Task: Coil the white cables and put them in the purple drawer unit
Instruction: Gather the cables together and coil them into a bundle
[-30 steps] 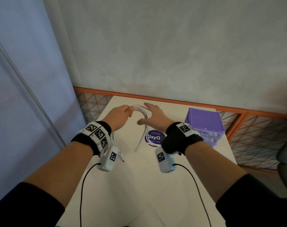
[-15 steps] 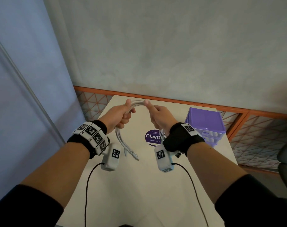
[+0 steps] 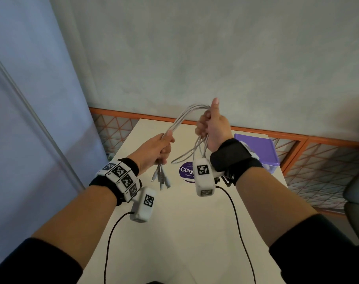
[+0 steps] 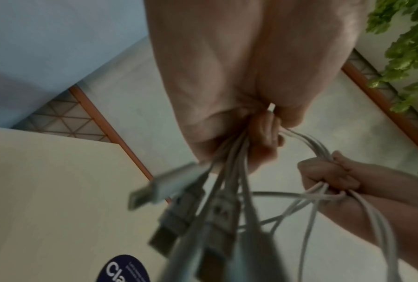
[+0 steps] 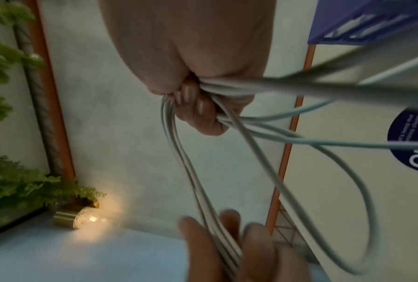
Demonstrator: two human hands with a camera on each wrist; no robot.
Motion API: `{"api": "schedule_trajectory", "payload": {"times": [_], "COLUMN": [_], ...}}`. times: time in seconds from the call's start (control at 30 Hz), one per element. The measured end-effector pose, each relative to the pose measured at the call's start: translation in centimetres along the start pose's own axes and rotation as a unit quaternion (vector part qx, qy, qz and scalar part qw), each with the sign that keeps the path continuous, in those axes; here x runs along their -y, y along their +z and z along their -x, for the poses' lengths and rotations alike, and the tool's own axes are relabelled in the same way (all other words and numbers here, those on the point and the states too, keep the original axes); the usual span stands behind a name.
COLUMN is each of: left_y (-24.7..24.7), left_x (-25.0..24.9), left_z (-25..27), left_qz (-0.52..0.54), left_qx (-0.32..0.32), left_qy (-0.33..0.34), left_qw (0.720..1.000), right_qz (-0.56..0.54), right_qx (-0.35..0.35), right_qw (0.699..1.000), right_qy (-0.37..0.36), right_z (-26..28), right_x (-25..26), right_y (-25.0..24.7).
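- Left hand (image 3: 154, 149), lower left of centre in the head view, is fisted round one bundle of white cables (image 3: 181, 119); about four plugs (image 3: 161, 179) dangle below it.
- The bundle arches up across the middle, off the table (image 3: 184, 222).
- Right hand (image 3: 212, 128), centre, grips the same bundle, thumb up; loose loops hang beneath.
- One round sticker (image 3: 185, 171) lies below.
- One purple drawer unit (image 3: 256, 146) sits at right on the table.

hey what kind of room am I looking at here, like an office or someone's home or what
Probably a small shared office or workspace corner, though a home is possible. A plain white table carries a round "Clay" sticker about keeping clean, beside a purple drawer unit; leafy plants and a small lamp stand nearby.
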State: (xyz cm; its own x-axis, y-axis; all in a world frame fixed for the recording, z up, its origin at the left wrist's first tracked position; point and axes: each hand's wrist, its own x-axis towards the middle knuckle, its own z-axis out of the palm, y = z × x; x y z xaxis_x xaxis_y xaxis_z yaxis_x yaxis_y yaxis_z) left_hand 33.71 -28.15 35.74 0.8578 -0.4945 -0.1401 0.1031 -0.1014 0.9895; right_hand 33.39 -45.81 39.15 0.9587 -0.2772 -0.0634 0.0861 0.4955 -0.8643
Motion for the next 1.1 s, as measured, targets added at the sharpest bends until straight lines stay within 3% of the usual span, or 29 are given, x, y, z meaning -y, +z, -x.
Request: {"api": "schedule_trajectory", "payload": {"times": [0.07,0.2,0.3,0.5,0.63,0.73,0.83,0.97,1.1], "left_y": [0.8,2.3,2.4,0.7,0.2,0.2,0.2,0.7,0.9], "left_x": [-0.7,-1.2,-0.5,-0.2,-0.6,-1.0,-1.2,-1.5,-1.6], "left_z": [-0.3,-0.4,-0.8,-0.3,-0.3,-0.4,-0.5,-0.8,-0.7], "left_qz": [-0.022,-0.197,-0.23,-0.268,-0.346,-0.341,-0.322,-0.295,-0.298], "left_qx": [0.0,0.032,-0.011,-0.051,-0.041,-0.06,-0.07,-0.079,-0.088], "left_qy": [0.001,0.002,-0.019,-0.022,-0.011,-0.009,-0.017,-0.027,-0.032], "left_qw": [1.0,0.98,0.973,0.962,0.937,0.938,0.944,0.952,0.95], "right_qz": [-0.058,-0.163,-0.172,-0.042,0.009,0.073,0.065,0.04,0.038], "right_qx": [-0.013,-0.019,0.027,0.079,0.069,0.05,0.04,0.051,0.07], "right_qw": [0.998,0.985,0.982,0.992,0.993,0.991,0.994,0.998,0.997], "right_qy": [0.013,0.059,0.077,0.084,0.097,0.104,0.083,0.004,-0.016], "right_z": [0.1,0.6,0.9,0.8,1.0,0.9,0.9,1.3,1.6], "right_x": [-0.6,-1.4,-1.2,0.1,0.5,0.7,0.6,-0.8,-1.6], "right_y": [0.1,1.1,1.4,1.2,0.9,0.6,0.6,1.3,1.2]}}
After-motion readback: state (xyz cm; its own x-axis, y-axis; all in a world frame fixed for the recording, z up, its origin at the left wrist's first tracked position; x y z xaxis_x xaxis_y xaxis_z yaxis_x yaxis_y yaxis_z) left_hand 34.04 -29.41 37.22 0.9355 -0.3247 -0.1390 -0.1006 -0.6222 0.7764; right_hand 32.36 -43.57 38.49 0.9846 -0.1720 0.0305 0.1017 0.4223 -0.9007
